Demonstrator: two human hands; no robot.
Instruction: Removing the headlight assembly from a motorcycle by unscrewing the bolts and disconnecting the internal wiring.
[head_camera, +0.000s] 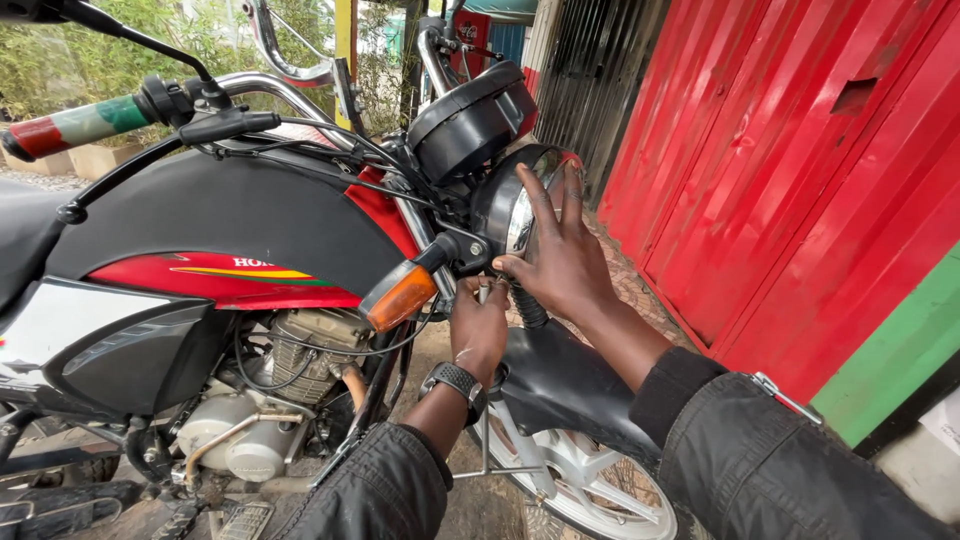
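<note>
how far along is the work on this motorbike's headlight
Done: nothing looks removed; the round chrome-rimmed headlight sits in place under the black instrument pod. In hand: the right hand steadies the headlight's face while the left hand grips a small metal tool just below it, beside the orange turn signal. Left: whatever fastening is under there; it's hidden.

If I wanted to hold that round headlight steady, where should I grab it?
Probably by the chrome rim of the headlight, coming from the front on its open side, as the right hand does with fingers spread over the round face. The back is crowded: the orange indicator, cables and the left hand sit underneath and behind, leaving little room there.
</note>
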